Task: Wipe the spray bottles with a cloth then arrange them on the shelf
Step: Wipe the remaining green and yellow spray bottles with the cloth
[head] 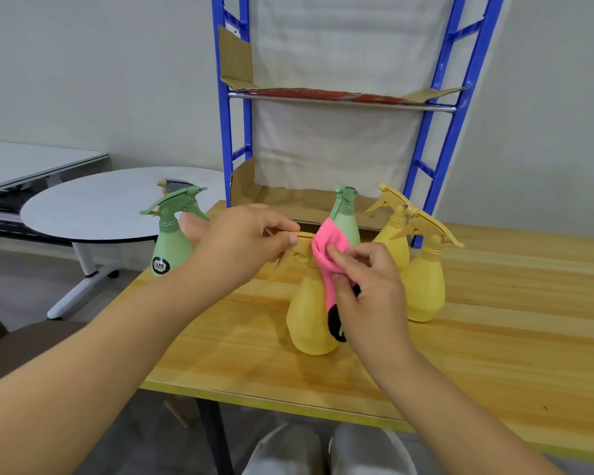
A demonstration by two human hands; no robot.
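Pink cloth [328, 250] in right grip [367, 289], against yellow bottle [306, 317]; left grip [240, 245] tight on sprayer [301, 244]

This looks like a plain office-type workroom, with bare pale walls [83, 63], a wooden worktable [511, 354] near and right, a blue metal shelf rack [224, 132] lined with cardboard [235, 60] behind it, and a round white table [100, 210] beside a rectangular white table [31, 159] far left.

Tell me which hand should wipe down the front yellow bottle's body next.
Right. The right hand pinches the pink cloth against the front yellow bottle at its neck, while the left hand grips its spray head, steadying it.
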